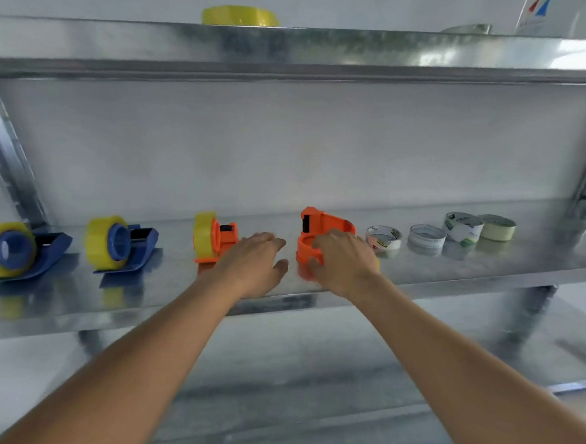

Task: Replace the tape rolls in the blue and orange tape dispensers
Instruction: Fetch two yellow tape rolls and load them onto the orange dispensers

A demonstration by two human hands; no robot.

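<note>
On the metal shelf stand two blue dispensers, each with a yellow tape roll. An orange dispenser with a yellow roll stands mid-shelf, partly behind my left hand, whose fingers are straight and hold nothing. Right of it an orange dispenser with no roll on its hub sits on the shelf. My right hand curls its fingers on that dispenser's near side.
Several small tape rolls and bare cores line the shelf to the right. A yellow tape roll lies on the upper shelf, with a clear roll and a white object at its right end.
</note>
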